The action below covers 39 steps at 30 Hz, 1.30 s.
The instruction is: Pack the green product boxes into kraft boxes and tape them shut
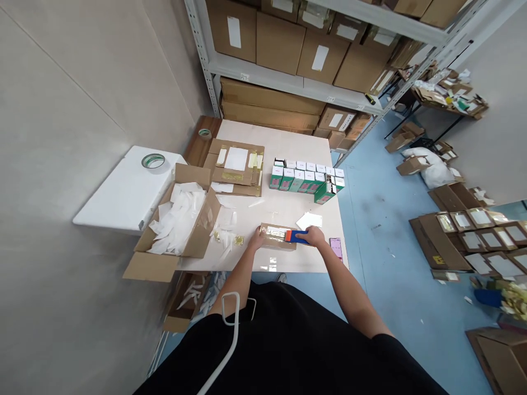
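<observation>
Gripping a blue tool (298, 236) by its handle: right hand (315, 236), fingers wrapped. Tool's orange end sits over the top of a small taped carton (275, 243); can't tell if it's touching. Left hand (256, 239) has hold of the carton's left end, fingers partly hidden. Carton lies flat at the near edge of the bench (284, 211), roughly mid-width, long side running left to right, between the hands.

Around it: white cards (309, 220) overlapping, just beyond the right hand. Phone (336, 248) at the near right corner, screen lit pink. Clear film scraps (225, 237) with gold tape bits, left of the left hand.

Farther out: green boxes (304, 182) standing in two rows on the far right half; one at right sits forward of the rows, top flaps up. Flattened cardboard (236, 178) stacked far left. Open box (211, 216) at the bench's left edge, flaps out, full of white paper (181, 211).

Left of that, white table (119, 192) with a tape roll (153, 161) lying on it. Beyond the bench, shelf (284, 80) loaded with brown cartons (280, 41). More boxes (473, 236) stacked on the blue floor (370, 241), right.
</observation>
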Motion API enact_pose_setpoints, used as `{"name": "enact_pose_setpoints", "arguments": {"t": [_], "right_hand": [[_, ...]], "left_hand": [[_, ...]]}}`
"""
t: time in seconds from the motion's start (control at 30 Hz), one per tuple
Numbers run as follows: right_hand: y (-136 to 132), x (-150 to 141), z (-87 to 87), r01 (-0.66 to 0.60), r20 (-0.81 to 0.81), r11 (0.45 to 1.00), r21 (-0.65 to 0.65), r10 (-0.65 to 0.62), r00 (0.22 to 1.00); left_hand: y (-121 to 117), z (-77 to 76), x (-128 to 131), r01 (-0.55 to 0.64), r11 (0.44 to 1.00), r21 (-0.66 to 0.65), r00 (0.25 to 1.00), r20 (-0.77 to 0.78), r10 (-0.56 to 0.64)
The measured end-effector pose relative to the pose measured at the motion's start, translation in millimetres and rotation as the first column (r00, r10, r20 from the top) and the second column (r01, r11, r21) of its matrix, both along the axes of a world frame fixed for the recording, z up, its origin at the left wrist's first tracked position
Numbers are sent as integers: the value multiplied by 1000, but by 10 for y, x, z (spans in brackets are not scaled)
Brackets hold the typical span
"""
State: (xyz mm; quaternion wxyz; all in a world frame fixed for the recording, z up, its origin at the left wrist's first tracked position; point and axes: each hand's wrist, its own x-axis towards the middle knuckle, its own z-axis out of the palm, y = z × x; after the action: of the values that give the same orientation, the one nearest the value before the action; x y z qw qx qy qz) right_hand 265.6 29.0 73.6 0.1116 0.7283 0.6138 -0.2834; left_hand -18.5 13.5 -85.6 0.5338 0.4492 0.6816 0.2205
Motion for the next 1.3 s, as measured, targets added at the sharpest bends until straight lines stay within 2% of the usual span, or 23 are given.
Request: {"name": "enact_pose_setpoints", "arguments": {"t": [0.2, 0.5, 0.7, 0.83, 0.93, 1.13, 1.3], "right_hand": [[-65, 202, -79, 53, -7, 999, 7, -53, 999], [-161, 464, -88, 59, -68, 998, 21, -58, 996], [-218, 772, -106, 141, -11, 990, 22, -141, 990], [-341, 1036, -91, 146, -21, 989, 21, -146, 989], [-426, 1194, -82, 190, 30, 982, 5, -190, 981], [-492, 1146, -95, 220, 74, 975, 14, -220, 973], [-548, 1071, -77, 260, 46, 965, 17, -261, 964]], "left_hand": [[-6, 78, -20, -6, 1000, -5, 1000, -3, 6], [-4, 103, 16, 45, 999, -11, 998, -46, -45], [-6, 119, 15, 59, 998, -36, 995, -78, -61], [0, 160, 27, 75, 995, -60, 990, -113, -81], [10, 195, 32, 73, 994, -76, 990, -116, -81], [0, 223, 15, 87, 995, -45, 994, -66, -90], [15, 194, -72, 72, 997, -37, 997, -40, -73]]}}
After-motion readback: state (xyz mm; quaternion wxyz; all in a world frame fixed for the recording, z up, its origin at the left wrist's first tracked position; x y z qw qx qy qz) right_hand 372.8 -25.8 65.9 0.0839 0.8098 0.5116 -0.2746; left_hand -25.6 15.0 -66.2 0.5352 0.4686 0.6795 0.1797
